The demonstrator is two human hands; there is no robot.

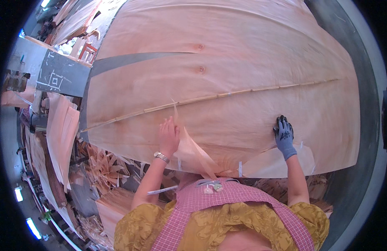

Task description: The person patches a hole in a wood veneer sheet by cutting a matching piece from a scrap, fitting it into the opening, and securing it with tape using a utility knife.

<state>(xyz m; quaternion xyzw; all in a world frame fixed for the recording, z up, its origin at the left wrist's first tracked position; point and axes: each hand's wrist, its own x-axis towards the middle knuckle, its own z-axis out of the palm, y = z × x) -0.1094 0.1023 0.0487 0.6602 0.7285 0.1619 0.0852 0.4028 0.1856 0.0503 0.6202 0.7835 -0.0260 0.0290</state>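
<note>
A large thin sheet of pinkish wood veneer covers the table before me. My left hand, bare with a watch at the wrist, is closed at the near left of the sheet. From its fingers a narrow pointed strip of veneer sticks up. Just right of this hand, a loose veneer flap rises off the surface toward my apron. My right hand, in a grey-blue glove with dark fingers, lies flat with fingers spread on the sheet. Beyond both hands, a long thin bamboo stick lies slantwise across the veneer.
A gap in the veneer bares the grey tabletop at the far left. White tape pieces mark the near edge, beside a paler veneer patch. Veneer scraps heap below at left, near hanging veneer sheets.
</note>
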